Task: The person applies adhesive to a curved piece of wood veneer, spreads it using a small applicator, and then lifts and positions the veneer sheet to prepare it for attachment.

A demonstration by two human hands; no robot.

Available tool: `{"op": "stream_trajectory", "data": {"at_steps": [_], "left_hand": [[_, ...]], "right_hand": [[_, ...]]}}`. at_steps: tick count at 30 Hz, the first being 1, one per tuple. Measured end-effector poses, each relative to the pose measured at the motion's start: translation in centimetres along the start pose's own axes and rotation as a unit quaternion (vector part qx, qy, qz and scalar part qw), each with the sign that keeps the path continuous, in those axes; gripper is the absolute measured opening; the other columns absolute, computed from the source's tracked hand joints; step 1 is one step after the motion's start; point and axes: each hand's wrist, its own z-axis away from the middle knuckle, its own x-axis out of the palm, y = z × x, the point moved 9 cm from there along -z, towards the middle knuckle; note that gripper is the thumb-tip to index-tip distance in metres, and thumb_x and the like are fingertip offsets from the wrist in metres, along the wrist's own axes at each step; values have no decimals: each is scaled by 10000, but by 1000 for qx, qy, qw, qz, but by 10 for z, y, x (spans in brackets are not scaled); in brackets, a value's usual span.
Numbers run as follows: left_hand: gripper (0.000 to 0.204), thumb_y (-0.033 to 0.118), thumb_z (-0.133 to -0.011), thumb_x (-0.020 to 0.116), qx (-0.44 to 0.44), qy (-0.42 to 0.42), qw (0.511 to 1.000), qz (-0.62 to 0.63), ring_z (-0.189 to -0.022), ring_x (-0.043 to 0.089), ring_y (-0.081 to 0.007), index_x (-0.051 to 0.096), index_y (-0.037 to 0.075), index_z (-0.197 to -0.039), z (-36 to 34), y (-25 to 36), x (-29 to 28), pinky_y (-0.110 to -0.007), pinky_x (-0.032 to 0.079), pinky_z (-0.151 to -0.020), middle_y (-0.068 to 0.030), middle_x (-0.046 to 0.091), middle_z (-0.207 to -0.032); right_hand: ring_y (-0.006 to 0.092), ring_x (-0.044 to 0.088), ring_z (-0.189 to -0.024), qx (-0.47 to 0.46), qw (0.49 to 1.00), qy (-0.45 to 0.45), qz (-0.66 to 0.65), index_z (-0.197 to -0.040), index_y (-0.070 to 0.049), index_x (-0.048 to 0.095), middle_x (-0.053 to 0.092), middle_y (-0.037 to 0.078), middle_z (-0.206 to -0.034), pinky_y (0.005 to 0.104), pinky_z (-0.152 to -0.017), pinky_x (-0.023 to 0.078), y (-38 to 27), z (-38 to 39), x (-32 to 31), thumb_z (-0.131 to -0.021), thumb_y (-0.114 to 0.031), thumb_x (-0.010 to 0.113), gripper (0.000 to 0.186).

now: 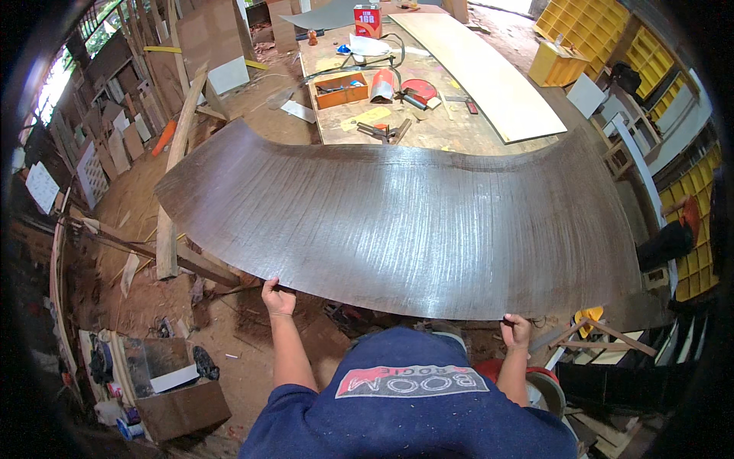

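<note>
A large, thin sheet of dark brown wood-grain laminate (405,222) spans the middle of the view, its surface shiny and streaked. My left hand (278,297) grips its near edge left of centre, the thumb on top and the other fingers mostly hidden. On the same edge, further right, my right hand (516,331) pinches the sheet in a similar way. The far edge of the laminate reaches the front of a wooden workbench (470,136); whether it rests on the top I cannot tell. Its left corner overhangs a wooden beam (166,237).
On the bench lie a long pale board (489,76), an orange tray (342,92), a red can (368,21), a red disc (419,89) and several tools. A brown box (183,409) stands lower left. Timber offcuts lean at left; yellow racks (585,27) stand at right.
</note>
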Motion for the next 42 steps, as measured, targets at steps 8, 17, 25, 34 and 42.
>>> {"op": "stream_trajectory", "data": {"at_steps": [8, 17, 25, 34, 42], "left_hand": [[480, 54, -762, 602, -20, -45, 998, -45, -1219, 586, -322, 608, 1, -1239, -5, 9, 16, -486, 404, -1156, -108, 646, -1237], [514, 65, -777, 611, -71, -115, 987, -84, -1255, 572, -333, 583, -9, -1285, -44, -29, 70, -503, 405, -1156, -129, 624, -1304], [363, 58, -801, 626, -90, -109, 986, -89, -1140, 632, -316, 629, 8, -1161, -125, -68, 81, -521, 450, -1107, -108, 677, -1194], [324, 17, -799, 606, -80, -92, 989, -81, -1127, 625, -299, 635, 11, -1121, -155, -80, 117, -486, 470, -1091, -111, 668, -1160], [102, 31, -805, 616, -88, 1, 990, -109, -927, 652, -214, 602, 71, -898, -131, -77, 83, -341, 547, -856, -42, 674, -960]], "right_hand": [[370, 546, -1319, -46, 999, 4, -23, -1342, 22, 587, 631, 141, -1350, 541, -1189, 358, 18, 57, -26, -725, 44, 701, 628], [392, 498, -1374, -61, 996, 20, -68, -1418, 9, 531, 582, 155, -1430, 594, -1212, 303, 41, 85, -43, -756, 43, 686, 681], [386, 493, -1381, -89, 991, -13, -100, -1413, 15, 532, 578, 158, -1435, 585, -1220, 293, 53, 45, -29, -782, 19, 675, 647], [398, 495, -1365, -63, 985, 52, -155, -1351, 110, 517, 568, 212, -1409, 564, -1233, 302, 71, -5, -44, -767, 59, 646, 600], [381, 567, -1257, -43, 991, 76, -99, -1254, 73, 597, 635, 185, -1291, 556, -1155, 381, 59, 8, -58, -809, 30, 648, 450]]}}
